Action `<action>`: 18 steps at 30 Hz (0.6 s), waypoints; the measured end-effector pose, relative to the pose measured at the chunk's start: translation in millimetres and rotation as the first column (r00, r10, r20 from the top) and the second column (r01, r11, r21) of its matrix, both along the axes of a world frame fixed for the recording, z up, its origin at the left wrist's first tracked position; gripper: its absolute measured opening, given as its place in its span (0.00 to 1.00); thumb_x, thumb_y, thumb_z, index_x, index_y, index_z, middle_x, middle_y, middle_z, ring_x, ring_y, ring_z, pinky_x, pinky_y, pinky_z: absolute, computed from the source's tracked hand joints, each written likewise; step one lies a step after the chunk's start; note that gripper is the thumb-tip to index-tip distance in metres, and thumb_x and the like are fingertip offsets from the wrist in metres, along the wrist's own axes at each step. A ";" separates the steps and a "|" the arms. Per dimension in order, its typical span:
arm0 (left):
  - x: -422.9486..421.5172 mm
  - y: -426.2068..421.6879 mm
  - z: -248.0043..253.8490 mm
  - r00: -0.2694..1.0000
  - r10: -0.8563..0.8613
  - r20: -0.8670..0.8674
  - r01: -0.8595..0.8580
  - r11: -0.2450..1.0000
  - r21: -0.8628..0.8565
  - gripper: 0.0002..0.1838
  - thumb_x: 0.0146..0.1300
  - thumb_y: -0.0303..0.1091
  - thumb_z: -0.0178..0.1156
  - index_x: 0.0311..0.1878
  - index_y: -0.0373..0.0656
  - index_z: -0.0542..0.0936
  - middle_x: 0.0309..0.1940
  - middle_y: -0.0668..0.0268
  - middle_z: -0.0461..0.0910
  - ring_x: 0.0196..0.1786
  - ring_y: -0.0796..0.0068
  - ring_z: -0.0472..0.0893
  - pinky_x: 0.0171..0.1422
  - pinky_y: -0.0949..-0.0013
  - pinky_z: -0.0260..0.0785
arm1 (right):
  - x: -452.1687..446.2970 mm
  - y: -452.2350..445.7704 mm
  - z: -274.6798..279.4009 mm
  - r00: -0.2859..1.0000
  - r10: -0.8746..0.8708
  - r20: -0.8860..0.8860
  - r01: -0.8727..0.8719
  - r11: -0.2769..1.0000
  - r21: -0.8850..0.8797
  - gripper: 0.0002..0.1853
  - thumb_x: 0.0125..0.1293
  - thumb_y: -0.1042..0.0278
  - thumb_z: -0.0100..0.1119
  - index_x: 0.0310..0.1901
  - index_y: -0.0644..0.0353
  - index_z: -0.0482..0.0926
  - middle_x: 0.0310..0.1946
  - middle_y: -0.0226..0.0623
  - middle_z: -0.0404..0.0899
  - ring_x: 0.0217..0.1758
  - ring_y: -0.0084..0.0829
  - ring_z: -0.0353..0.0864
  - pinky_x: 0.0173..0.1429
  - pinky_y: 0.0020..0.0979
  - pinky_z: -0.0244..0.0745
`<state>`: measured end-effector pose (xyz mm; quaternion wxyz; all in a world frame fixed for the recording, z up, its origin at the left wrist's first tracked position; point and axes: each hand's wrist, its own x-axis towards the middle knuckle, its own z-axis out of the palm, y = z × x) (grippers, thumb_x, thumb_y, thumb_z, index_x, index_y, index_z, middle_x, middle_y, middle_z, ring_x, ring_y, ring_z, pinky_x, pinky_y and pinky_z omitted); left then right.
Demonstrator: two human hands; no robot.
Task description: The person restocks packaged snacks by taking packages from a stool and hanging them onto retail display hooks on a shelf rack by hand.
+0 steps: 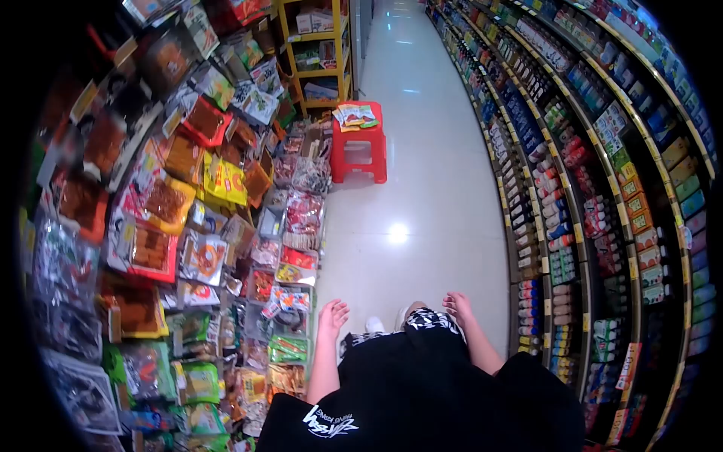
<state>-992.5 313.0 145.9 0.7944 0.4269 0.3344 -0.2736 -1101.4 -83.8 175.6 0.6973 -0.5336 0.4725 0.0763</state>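
Both hands are held out at the near end of the aisle, above the pale floor [410,188] and either side of the person's lap. The left hand [333,315] has its fingers loosely bent and slightly parted; just beside it, to the left, is the display of packaged snacks, with green packets [288,349] nearest. The right hand [456,305] is also loosely spread, fingers pointing left — the closest goods on that side are small bottles [529,301] in rows along the right, apart from the fingertips. Farther off, left of the aisle's middle, stands a red stool [360,137] with several colourful packets [355,117] lying flat on its seat — well apart from both hands. Behind it, a yellow rack [319,36] holds boxes. White shoes [374,324] show beneath the patterned shorts [433,318].
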 end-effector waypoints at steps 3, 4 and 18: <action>32.4 -11.6 3.3 0.999 -0.006 -0.043 0.004 0.999 -0.047 0.15 0.60 0.40 0.55 0.47 0.44 0.73 0.38 0.62 0.78 0.39 0.66 0.79 0.39 0.64 0.72 | 38.5 0.3 -11.6 0.999 -0.038 -0.035 0.039 0.998 0.048 0.11 0.62 0.60 0.51 0.44 0.54 0.72 0.34 0.29 0.76 0.37 0.24 0.76 0.39 0.29 0.68; 44.9 -13.7 1.5 0.998 -0.001 -0.060 -0.003 0.998 -0.068 0.15 0.60 0.40 0.56 0.47 0.44 0.73 0.39 0.62 0.78 0.40 0.66 0.79 0.39 0.64 0.72 | 50.8 -2.2 -17.9 0.997 -0.058 -0.045 0.061 0.996 0.072 0.11 0.61 0.60 0.51 0.44 0.54 0.72 0.34 0.29 0.76 0.37 0.24 0.76 0.40 0.30 0.68; 299.7 -67.0 -3.9 0.995 0.060 -0.082 -0.061 0.998 -0.013 0.13 0.61 0.40 0.53 0.46 0.47 0.74 0.41 0.66 0.77 0.44 0.67 0.78 0.43 0.63 0.71 | 368.5 -90.5 -41.2 0.998 -0.059 0.040 0.052 0.986 0.158 0.12 0.61 0.61 0.51 0.44 0.56 0.73 0.34 0.32 0.77 0.38 0.26 0.77 0.39 0.30 0.69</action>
